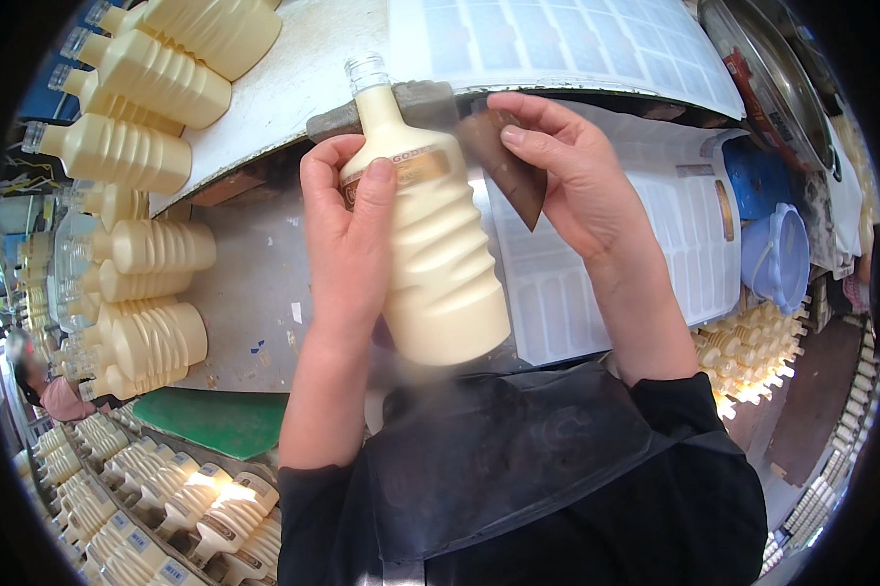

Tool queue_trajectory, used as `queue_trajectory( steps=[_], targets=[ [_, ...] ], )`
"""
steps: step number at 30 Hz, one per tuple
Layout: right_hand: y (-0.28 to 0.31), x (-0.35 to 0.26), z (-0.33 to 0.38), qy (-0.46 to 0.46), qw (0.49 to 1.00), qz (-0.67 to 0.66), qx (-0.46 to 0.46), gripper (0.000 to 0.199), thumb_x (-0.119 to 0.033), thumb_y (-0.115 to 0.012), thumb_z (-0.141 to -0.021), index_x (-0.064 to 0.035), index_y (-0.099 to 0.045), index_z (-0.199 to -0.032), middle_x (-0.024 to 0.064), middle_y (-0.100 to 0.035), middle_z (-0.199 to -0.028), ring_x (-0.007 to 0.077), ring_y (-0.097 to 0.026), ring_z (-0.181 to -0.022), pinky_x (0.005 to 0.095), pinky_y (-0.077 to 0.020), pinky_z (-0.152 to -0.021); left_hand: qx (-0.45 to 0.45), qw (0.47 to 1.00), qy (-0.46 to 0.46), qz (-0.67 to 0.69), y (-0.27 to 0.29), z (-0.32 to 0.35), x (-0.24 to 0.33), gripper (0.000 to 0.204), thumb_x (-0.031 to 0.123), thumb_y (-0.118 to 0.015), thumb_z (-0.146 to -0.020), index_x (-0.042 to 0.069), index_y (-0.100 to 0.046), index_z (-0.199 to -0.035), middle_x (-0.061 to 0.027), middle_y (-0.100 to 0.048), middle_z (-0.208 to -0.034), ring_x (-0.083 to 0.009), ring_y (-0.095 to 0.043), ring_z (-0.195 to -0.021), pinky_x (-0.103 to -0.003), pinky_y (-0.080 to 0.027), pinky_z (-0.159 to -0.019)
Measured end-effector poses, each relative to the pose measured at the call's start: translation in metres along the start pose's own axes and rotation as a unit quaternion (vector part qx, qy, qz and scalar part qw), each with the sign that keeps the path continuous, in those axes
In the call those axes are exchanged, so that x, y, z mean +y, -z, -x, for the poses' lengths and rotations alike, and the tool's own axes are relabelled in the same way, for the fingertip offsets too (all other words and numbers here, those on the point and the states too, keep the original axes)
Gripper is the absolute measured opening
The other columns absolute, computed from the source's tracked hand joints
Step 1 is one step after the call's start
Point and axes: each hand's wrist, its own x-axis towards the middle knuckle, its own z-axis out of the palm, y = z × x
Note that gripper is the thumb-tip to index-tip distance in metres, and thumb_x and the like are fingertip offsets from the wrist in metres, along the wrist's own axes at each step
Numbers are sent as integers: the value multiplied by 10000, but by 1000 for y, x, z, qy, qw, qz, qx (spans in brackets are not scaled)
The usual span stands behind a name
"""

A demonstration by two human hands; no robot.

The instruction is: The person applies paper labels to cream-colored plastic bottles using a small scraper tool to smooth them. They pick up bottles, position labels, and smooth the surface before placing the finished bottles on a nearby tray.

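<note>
The bottle (pixel 448 249) lies tilted in front of me above the grey tabletop (pixel 254 283), its cream body swelling in slanting ridges below a smooth shoulder, its clear, threaded mouth (pixel 366 70) pointing away. A shiny gold-brown label (pixel 418 168) crosses the shoulder. Behind its neck sits a rough grey block (pixel 432 105); whether they touch I can't tell. My left hand (pixel 345 220) grasps the bottle's left side, thumb pressed flat over the label, fingers curled round the edge. My right hand (pixel 581 171), wrist bent inward, pinches a thin, pointed brown piece (pixel 511 174) between thumb and fingers, just beside the bottle.
</note>
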Motion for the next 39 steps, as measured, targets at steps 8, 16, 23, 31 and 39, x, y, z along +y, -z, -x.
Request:
queue_trajectory(
  steps=[8,16,23,31,39],
  targets=[
    [-21,11,13,267,863,420,79,308,-12,-695,-928,1,-696,-1236,48,-717,-1115,112,-664,-1005,257,-534,-903,-24,1000,0,13,5,-1,-2,321,213,-604,-1049,33,-502,-1294,-59,-576,-1174,-105,-541,-997,-272,-488,-889],
    [-7,-2,7,59,974,215,35,250,-201,-608,-1029,-43,-685,-1208,9,-685,-1012,65,-604,-921,199,-473,-837,-57,958,107,260,12,2,-15,565,485,-351,-1116,36,-427,-1451,-118,-580,-1336,-206,-575,-1215,-377,-467,-1060],
    [-24,21,-6,24,954,298,-27,433,-331,-670,-1021,22,-663,-1272,60,-712,-1119,92,-637,-1008,238,-509,-885,-62,993,37,94,17,5,-8,497,420,-452,-1108,20,-489,-1401,-97,-618,-1264,-139,-582,-1130,-308,-478,-994],
    [-26,30,-5,18,978,208,0,397,-292,-711,-971,36,-690,-1194,79,-730,-1058,111,-657,-966,257,-521,-863,-51,988,38,141,20,-3,-18,379,339,-547,-1085,15,-584,-1277,-56,-667,-1143,-76,-600,-1017,-256,-502,-903],
    [-27,32,-4,27,977,212,3,398,-303,-716,-974,18,-675,-1206,74,-726,-1049,90,-652,-936,242,-516,-839,-55,982,36,177,22,-3,-21,385,344,-549,-1084,15,-597,-1277,-56,-680,-1136,-79,-618,-1007,-260,-514,-901]
  ],
)
